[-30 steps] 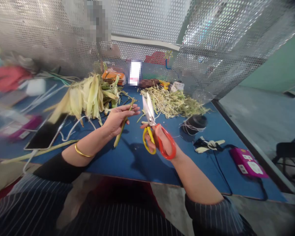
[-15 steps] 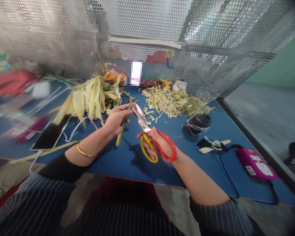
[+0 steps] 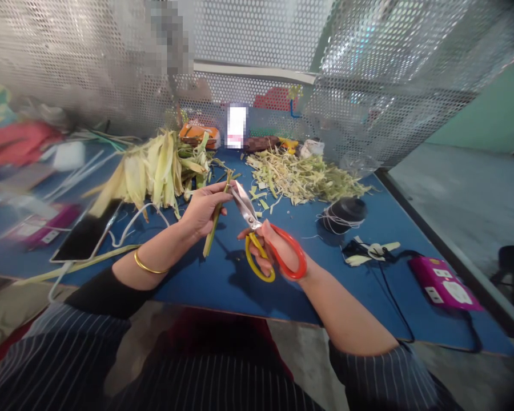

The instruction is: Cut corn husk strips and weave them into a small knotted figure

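Observation:
Between the fingers of my left hand (image 3: 204,211) is a narrow folded strip of green corn husk (image 3: 211,237), its lower end hanging toward the table. My right hand (image 3: 268,242) is closed on scissors (image 3: 251,220) with one red and one yellow handle loop. Their blades stand apart, tips close to the upper end of the strip by my left fingertips. Whether a blade touches the strip I cannot tell. Beyond my left hand lies a heap of pale corn husks (image 3: 156,168). A pile of husk trimmings (image 3: 300,177) is spread past the scissors.
A dark spool of thread (image 3: 346,215) stands on the blue table (image 3: 300,302) at the right, near a purple power strip (image 3: 445,283) with a black cord. A tablet-like black screen (image 3: 85,234) and white cable lie left. Perforated metal mesh (image 3: 257,34) rises behind.
Both hands hold nearly the same pose, with the strip and scissors almost unmoved. The whole view has shifted very slightly.

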`<action>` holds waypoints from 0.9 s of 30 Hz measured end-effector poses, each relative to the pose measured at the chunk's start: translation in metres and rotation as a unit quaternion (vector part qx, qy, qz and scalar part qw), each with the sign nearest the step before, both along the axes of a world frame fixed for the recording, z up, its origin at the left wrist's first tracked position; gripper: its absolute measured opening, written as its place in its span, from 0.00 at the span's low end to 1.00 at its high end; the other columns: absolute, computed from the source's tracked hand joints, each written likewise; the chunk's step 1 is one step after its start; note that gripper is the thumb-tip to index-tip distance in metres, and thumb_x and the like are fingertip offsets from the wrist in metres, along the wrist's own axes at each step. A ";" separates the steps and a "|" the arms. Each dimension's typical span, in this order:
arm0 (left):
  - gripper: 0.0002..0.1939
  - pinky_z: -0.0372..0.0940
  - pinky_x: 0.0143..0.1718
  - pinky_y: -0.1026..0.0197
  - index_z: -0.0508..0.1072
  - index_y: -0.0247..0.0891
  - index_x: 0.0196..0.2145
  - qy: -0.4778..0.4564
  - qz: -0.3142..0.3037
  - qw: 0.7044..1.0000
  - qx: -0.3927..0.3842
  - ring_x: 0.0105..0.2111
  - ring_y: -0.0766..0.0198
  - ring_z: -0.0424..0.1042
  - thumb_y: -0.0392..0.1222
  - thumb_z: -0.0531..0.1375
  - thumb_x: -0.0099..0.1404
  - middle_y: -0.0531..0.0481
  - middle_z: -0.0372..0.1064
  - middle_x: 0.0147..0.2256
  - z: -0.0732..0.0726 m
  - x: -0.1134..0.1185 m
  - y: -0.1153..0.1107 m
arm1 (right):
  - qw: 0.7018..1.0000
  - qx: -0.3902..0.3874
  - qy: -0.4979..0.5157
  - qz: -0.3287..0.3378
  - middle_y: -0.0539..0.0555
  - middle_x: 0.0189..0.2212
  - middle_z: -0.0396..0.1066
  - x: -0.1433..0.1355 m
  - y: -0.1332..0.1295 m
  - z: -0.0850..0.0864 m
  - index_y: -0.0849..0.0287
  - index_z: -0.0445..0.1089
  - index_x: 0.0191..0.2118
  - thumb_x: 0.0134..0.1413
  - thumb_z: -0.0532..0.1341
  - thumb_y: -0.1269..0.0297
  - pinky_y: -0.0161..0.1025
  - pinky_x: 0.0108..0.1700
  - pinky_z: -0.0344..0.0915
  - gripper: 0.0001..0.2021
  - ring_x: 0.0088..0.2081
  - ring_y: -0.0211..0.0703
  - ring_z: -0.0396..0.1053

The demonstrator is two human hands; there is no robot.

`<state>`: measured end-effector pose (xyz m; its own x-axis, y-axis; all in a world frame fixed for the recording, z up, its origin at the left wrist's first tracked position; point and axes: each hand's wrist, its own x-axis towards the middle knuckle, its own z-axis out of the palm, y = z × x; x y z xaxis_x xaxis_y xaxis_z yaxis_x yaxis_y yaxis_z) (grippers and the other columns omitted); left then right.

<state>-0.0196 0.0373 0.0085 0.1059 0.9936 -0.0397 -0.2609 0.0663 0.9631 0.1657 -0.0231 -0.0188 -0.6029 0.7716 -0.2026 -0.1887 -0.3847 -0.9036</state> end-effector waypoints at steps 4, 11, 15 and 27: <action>0.17 0.57 0.17 0.72 0.79 0.34 0.40 0.000 -0.004 1.000 0.003 0.26 0.72 0.66 0.32 0.62 0.49 0.46 0.75 0.40 -0.003 0.000 0.001 | 1.000 0.004 0.005 -0.002 0.45 0.22 0.58 -0.002 0.000 0.000 0.59 0.65 0.42 0.55 0.51 0.39 0.31 0.16 0.59 0.26 0.15 0.29 0.54; 0.17 0.58 0.18 0.71 0.79 0.34 0.39 0.011 -0.005 1.000 0.000 0.28 0.71 0.68 0.33 0.62 0.49 0.45 0.75 0.40 -0.002 0.003 -0.002 | 1.000 0.005 0.004 -0.020 0.44 0.22 0.57 -0.004 -0.001 -0.002 0.59 0.65 0.45 0.54 0.52 0.38 0.31 0.16 0.59 0.27 0.15 0.29 0.53; 0.16 0.58 0.18 0.72 0.79 0.34 0.38 0.020 -0.014 1.000 0.003 0.29 0.70 0.69 0.33 0.62 0.50 0.45 0.75 0.41 -0.002 0.004 -0.003 | 0.999 0.019 -0.010 -0.032 0.44 0.21 0.57 -0.006 -0.002 -0.003 0.59 0.66 0.43 0.55 0.52 0.39 0.31 0.16 0.59 0.26 0.14 0.28 0.54; 0.16 0.59 0.17 0.73 0.78 0.35 0.39 0.024 -0.028 0.999 0.009 0.33 0.67 0.71 0.33 0.61 0.52 0.44 0.74 0.44 -0.005 0.003 -0.001 | 0.994 0.053 -0.041 -0.082 0.42 0.18 0.55 -0.010 -0.007 -0.006 0.62 0.68 0.38 0.57 0.52 0.43 0.28 0.12 0.49 0.24 0.11 0.25 0.50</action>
<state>-0.0164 0.0360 0.0034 0.1589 0.9869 -0.0287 -0.2100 0.0622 0.9757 0.1553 -0.0297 -0.0249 -0.4516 0.8781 -0.1581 -0.1654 -0.2565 -0.9523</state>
